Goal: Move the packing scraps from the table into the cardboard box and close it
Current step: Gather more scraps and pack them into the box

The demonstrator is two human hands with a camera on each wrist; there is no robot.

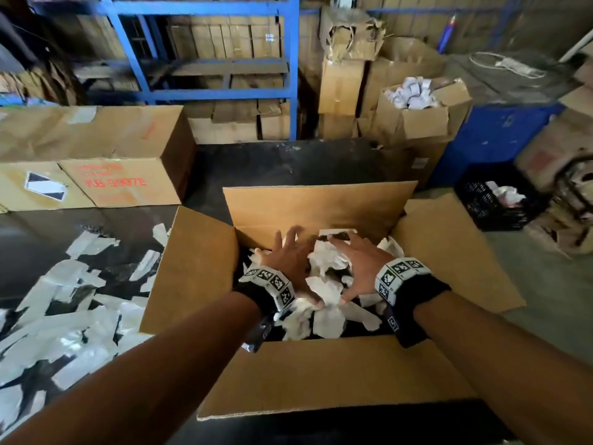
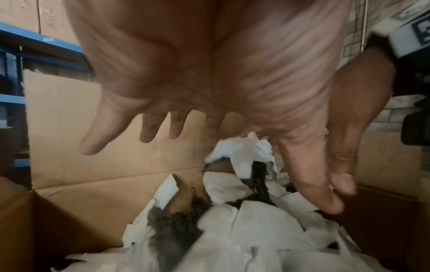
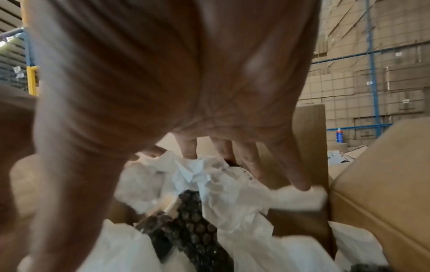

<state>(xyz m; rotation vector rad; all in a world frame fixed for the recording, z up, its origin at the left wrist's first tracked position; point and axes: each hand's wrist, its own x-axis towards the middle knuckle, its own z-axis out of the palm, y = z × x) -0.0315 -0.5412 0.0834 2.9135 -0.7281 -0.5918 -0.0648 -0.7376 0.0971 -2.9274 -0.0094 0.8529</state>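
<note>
An open cardboard box (image 1: 337, 374) stands on the dark table with all its flaps spread out. Inside it lies a heap of white paper scraps (image 1: 327, 261) and black bubble wrap (image 3: 193, 233). Both my hands are over the heap with fingers spread. My left hand (image 1: 288, 252) hovers palm down above the scraps (image 2: 242, 152), holding nothing. My right hand (image 1: 356, 261) also spreads wide, its fingertips (image 3: 302, 185) touching the white paper (image 3: 221, 184). More white and black scraps (image 1: 64, 303) lie loose on the table left of the box.
A large closed carton (image 1: 93, 155) sits at the table's back left. Blue shelving (image 1: 208, 53) with stacked cartons stands behind. At the right are an open carton of white scraps (image 1: 417, 107), a blue bin (image 1: 500, 133) and a black crate (image 1: 494, 200).
</note>
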